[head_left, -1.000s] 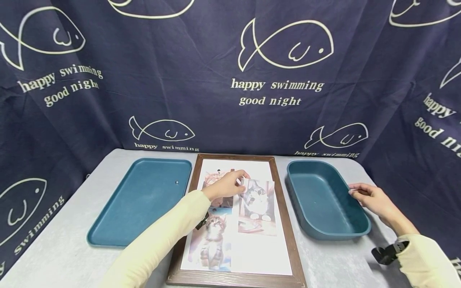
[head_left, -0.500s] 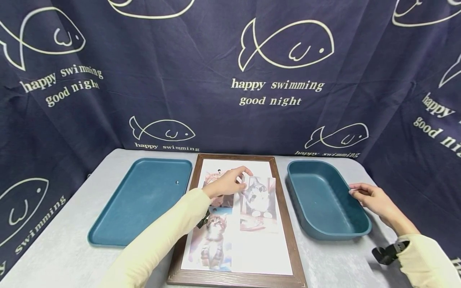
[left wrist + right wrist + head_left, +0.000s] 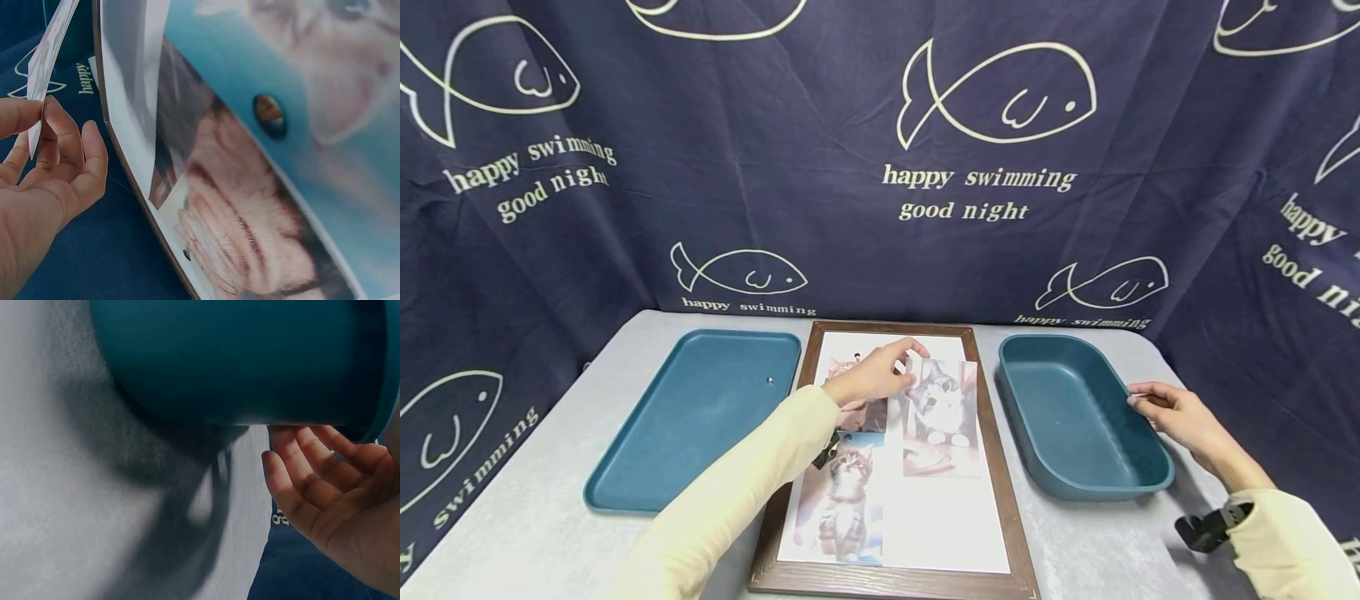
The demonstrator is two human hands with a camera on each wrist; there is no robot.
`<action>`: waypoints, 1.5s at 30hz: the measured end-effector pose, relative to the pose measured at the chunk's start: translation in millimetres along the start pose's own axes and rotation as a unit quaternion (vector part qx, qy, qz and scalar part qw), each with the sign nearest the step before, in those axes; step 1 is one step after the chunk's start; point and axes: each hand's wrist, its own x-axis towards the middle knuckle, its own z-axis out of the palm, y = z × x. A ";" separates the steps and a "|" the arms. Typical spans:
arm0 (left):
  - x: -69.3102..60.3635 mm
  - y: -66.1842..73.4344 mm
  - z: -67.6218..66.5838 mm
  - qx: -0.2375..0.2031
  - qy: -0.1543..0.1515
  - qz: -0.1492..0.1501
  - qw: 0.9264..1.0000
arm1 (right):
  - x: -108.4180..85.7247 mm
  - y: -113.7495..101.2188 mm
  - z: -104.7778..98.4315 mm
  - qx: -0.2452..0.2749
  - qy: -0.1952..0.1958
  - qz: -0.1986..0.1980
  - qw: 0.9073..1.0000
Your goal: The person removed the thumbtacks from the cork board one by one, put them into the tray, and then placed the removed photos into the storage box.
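In the head view my left hand [image 3: 874, 373] pinches the upper left edge of a grey-and-white cat photo [image 3: 942, 417] between thumb and fingers. The left wrist view shows this photo [image 3: 49, 53] edge-on, raised off the board. Beneath it lies a brown wooden-framed white board [image 3: 951, 533]. A kitten photo [image 3: 847, 504] is on its lower left, and a pinkish cat photo [image 3: 868, 415] above that is partly hidden by my hand. My right hand [image 3: 1183, 425] touches the right rim of a deep blue bin [image 3: 1071, 425], its fingers loosely bent outside the wall.
A flat blue tray [image 3: 700, 417] lies left of the frame, with a small shiny piece [image 3: 770, 380] on it. Dark round pin heads, such as one pin [image 3: 270, 115], mark the board's photos. A navy fish-print curtain [image 3: 850, 167] hangs behind the grey table [image 3: 535, 508].
My left hand has shifted slightly right and toward the board's far edge, carrying the grey cat photo with it. My right hand and the bin have stayed in place.
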 end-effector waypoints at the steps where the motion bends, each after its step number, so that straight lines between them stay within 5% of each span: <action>1: 0.6 0.4 -0.5 0.001 0.000 0.002 1.000 | 0.0 0.2 0.1 0.000 0.001 -0.001 1.000; 26: 11.7 15.6 -7.3 -0.012 0.036 0.059 0.998 | -0.5 -0.3 1.6 0.002 -0.004 0.008 1.000; 35: 17.0 28.7 -8.4 -0.030 0.047 0.046 0.997 | -0.1 0.1 0.9 -0.004 -0.005 0.010 1.000; 45: 28.0 42.7 -1.4 -0.041 0.049 0.067 0.996 | -0.6 1.1 1.0 0.002 -0.005 0.009 1.000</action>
